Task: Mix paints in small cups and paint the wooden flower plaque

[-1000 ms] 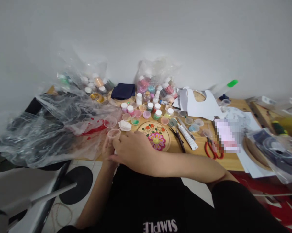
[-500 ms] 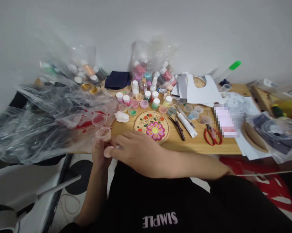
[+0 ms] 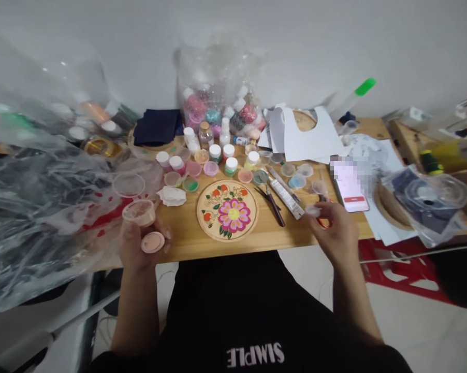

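My left hand (image 3: 134,247) is closed around a small jar of peach-coloured powder (image 3: 152,242), and a small clear plastic cup (image 3: 139,212) rests on top of the fingers. My right hand (image 3: 334,233) hovers at the table's front edge to the right and pinches a small clear lid (image 3: 312,210) over the red scissors (image 3: 323,221). Between the hands lies a round wooden plaque (image 3: 227,210) painted with a pink flower and orange blooms.
Behind the plaque stand several small paint jars (image 3: 214,155) and shallow cups (image 3: 295,178). A white tube (image 3: 286,197) and dark tweezers (image 3: 272,199) lie right of it. Crumpled plastic bags (image 3: 35,197) cover the left; a phone (image 3: 350,186), papers (image 3: 311,137) and a clear container (image 3: 435,194) sit right.
My right hand left the jar in my left hand, carrying the lid away to the right over the scissors. The view shifted left and tilted down.
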Available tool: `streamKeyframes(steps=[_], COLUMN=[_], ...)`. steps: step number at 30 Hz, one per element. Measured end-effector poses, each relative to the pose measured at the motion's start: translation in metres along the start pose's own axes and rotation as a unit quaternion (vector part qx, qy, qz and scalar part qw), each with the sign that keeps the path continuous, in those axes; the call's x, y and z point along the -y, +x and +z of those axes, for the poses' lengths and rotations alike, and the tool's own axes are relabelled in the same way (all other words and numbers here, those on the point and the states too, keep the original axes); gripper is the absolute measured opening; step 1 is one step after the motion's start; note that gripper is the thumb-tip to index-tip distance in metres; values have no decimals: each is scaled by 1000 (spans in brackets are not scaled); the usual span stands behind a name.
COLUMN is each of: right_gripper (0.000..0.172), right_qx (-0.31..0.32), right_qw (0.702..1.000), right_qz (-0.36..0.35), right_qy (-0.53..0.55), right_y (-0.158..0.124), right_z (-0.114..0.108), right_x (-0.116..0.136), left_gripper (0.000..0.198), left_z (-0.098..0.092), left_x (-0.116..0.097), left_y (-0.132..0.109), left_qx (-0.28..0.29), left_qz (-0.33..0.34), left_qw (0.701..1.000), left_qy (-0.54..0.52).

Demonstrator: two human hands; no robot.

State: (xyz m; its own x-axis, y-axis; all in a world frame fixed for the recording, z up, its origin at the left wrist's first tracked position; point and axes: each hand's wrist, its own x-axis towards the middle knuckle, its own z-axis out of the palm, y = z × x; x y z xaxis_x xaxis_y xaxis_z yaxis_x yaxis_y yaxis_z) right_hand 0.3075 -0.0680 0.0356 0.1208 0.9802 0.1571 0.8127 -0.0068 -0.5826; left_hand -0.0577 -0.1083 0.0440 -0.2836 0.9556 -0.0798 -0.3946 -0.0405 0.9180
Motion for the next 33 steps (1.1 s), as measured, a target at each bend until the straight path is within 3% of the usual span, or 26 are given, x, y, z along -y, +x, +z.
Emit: streamKeyframes(steps=[3,6,11,18,23,27,30,33], right_gripper=[35,33,33,31,24,14,8,18], right_qx=[-55,-92,-126,-127,-149,-201,-127,-44], right_qw=[996,990,985,987,986,976,965,928], right_qz=[74,89,84,54,10,-84,-209,-317], right_qy=[-13,-51,-87,-80,-75,-27,94,191], right_y=[4,9,16,9,7,12,18,23], right_z=[9,22,37,33,25,12,7,13], right_x=[-13,-15,-25,-35,-31,0,45,98], left_gripper=[43,44,47,40,42,46,44,39], left_z=[16,28,29,33,41,48,62,81], left_x=[-3,-4,4,9,6,-1,-6,-9], left_y=[9,13,25,40,42,44,48,53], left_qx=[11,28,68,119,102,94,108,109], left_qz=[10,12,36,67,71,84,99,113], left_qw=[1000,999,997,991,992,992,989,987], left_qy=[10,17,13,6,13,21,-3,-46])
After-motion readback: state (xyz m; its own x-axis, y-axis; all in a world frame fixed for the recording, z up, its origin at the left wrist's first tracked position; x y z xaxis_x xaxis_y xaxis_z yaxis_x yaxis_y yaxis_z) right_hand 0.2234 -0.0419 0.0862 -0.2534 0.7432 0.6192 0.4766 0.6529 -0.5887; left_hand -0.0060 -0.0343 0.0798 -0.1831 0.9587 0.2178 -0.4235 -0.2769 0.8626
